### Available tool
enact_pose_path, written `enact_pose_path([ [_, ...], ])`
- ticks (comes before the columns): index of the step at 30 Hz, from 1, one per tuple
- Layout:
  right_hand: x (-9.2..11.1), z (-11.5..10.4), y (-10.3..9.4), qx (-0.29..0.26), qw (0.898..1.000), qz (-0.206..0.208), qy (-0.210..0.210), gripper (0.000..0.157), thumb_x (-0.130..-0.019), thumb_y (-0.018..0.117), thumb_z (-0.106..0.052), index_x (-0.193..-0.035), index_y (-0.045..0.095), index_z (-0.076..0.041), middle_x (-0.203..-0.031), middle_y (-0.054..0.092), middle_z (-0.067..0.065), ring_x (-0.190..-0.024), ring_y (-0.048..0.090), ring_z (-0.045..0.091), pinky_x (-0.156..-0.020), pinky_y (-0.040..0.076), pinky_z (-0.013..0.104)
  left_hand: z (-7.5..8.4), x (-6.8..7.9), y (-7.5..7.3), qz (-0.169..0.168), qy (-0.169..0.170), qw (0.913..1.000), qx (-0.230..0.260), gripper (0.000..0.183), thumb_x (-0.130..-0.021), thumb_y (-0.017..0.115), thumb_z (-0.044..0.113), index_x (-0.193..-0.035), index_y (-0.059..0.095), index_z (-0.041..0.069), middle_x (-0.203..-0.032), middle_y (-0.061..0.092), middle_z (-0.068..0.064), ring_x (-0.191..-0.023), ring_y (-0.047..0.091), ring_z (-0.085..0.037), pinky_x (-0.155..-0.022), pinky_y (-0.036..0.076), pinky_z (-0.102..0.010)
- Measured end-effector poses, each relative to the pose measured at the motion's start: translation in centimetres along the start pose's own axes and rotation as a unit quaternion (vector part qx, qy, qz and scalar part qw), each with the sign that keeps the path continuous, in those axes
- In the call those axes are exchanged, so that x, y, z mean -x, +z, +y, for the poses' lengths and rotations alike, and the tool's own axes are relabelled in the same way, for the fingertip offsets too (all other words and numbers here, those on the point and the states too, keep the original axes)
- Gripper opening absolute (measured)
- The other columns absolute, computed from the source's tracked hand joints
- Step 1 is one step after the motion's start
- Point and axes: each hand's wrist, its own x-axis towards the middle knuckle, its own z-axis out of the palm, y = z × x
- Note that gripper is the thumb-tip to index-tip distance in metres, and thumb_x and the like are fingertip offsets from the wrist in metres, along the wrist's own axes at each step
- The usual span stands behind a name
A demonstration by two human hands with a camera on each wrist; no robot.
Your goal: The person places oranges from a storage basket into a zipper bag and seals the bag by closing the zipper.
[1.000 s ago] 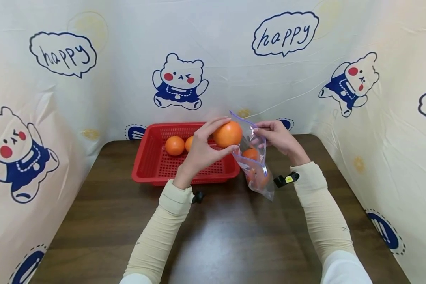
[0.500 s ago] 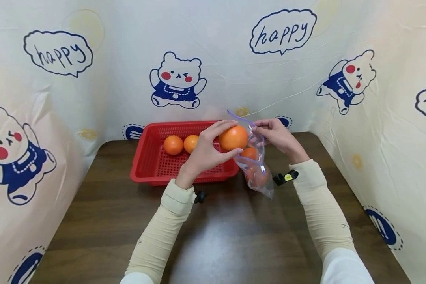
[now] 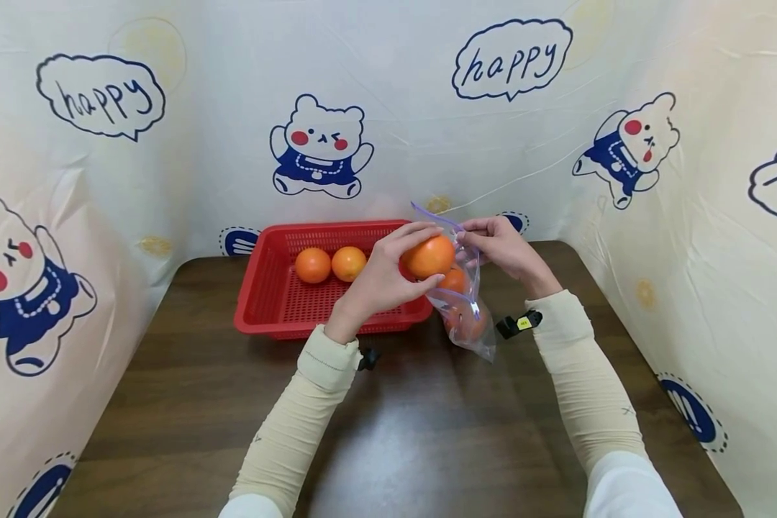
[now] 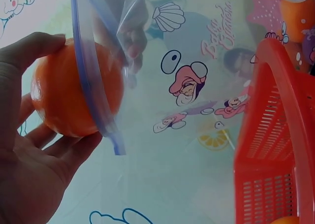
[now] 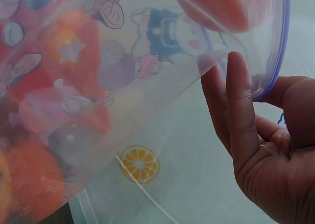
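Note:
My left hand (image 3: 383, 279) grips an orange (image 3: 435, 253), its thumb and fingers spread round the fruit. It holds the orange at the mouth of a clear zip bag (image 3: 481, 347), where the left wrist view shows the purple zip strip (image 4: 87, 69) crossing in front of the fruit. On the other side, my right hand (image 3: 501, 248) pinches the bag's top edge between thumb and fingers. Several oranges (image 3: 466, 321) sit lower inside the bag. In the right wrist view, printed cartoon figures cover the see-through film (image 5: 162, 98), blurring the fruit behind it.
A red plastic basket (image 3: 249, 311) stands behind the left forearm, holding loose oranges (image 3: 313, 265) at its left and middle. The bag hangs beside the basket's right end. A patterned curtain (image 3: 414, 108) encloses the brown table (image 3: 233, 403) at the back and sides.
My left hand has moved slightly right and down with the orange, bringing it into the bag's mouth. The right hand keeps its pinch on the edge; the head view has shifted a little.

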Motion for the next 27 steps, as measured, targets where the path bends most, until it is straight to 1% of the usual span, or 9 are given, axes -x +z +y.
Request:
enact_pose_path([
  [4, -0.11, -0.14, 0.17, 0.006, 1.000, 0.004, 0.003, 0.038, -0.105, 0.055, -0.012, -0.133, 0.055, 0.013, -0.092, 0.075, -0.002, -0.074, 0.072, 0.011, -0.064, 0.061, 0.025, -0.03, -0.04, -0.06, -0.016, 0.004, 0.9996, -0.023, 0.059, -0.084, 0.084, 0.020, -0.138, 0.062, 0.008, -0.142, 0.057, -0.008, -0.122, 0.060, -0.020, -0.097, 0.056, -0.032],
  [7, -0.17, -0.18, 0.27, 0.014, 1.000, 0.005, 0.002, 0.037, -0.104, 0.056, -0.012, -0.132, 0.056, 0.013, -0.092, 0.075, -0.003, -0.074, 0.071, 0.010, -0.064, 0.061, 0.025, -0.11, -0.07, -0.03, -0.025, 0.004, 0.9989, -0.040, 0.060, -0.084, 0.084, 0.021, -0.138, 0.062, 0.008, -0.143, 0.056, -0.009, -0.124, 0.059, -0.022, -0.098, 0.055, -0.032],
  [15, -0.23, -0.31, 0.43, 0.020, 1.000, 0.005, -0.001, 0.036, -0.104, 0.056, -0.012, -0.130, 0.057, 0.012, -0.093, 0.075, -0.002, -0.070, 0.069, 0.010, -0.062, 0.061, 0.026, -0.15, -0.23, 0.20, -0.026, 0.013, 0.9976, -0.063, 0.060, -0.085, 0.084, 0.024, -0.139, 0.062, 0.007, -0.142, 0.055, -0.011, -0.122, 0.059, -0.022, -0.098, 0.055, -0.030],
  [19, -0.24, -0.50, 0.51, 0.022, 1.000, 0.006, -0.001, 0.036, -0.104, 0.056, -0.013, -0.131, 0.057, 0.012, -0.095, 0.074, -0.003, -0.070, 0.069, 0.010, -0.063, 0.061, 0.026, -0.10, -0.35, 0.25, -0.033, 0.011, 0.9963, -0.079, 0.062, -0.086, 0.083, 0.026, -0.141, 0.061, 0.010, -0.142, 0.053, -0.010, -0.123, 0.057, -0.021, -0.100, 0.054, -0.031],
  [23, -0.34, -0.48, 0.47, 0.026, 1.000, 0.005, 0.000, 0.037, -0.104, 0.057, -0.014, -0.131, 0.058, 0.011, -0.097, 0.074, -0.002, -0.074, 0.070, 0.011, -0.064, 0.061, 0.026, -0.13, -0.35, 0.31, -0.045, 0.008, 0.9928, -0.111, 0.062, -0.087, 0.082, 0.029, -0.142, 0.060, 0.012, -0.143, 0.053, -0.009, -0.122, 0.057, -0.022, -0.100, 0.055, -0.034],
  [27, -0.43, -0.44, 0.46, 0.028, 1.000, 0.006, 0.000, 0.036, -0.104, 0.056, -0.013, -0.131, 0.058, 0.011, -0.097, 0.074, -0.003, -0.074, 0.069, 0.010, -0.064, 0.061, 0.026, -0.27, -0.27, 0.36, -0.059, 0.008, 0.9868, -0.151, 0.060, -0.089, 0.079, 0.034, -0.143, 0.060, 0.016, -0.143, 0.052, -0.008, -0.120, 0.058, -0.022, -0.098, 0.056, -0.035],
])
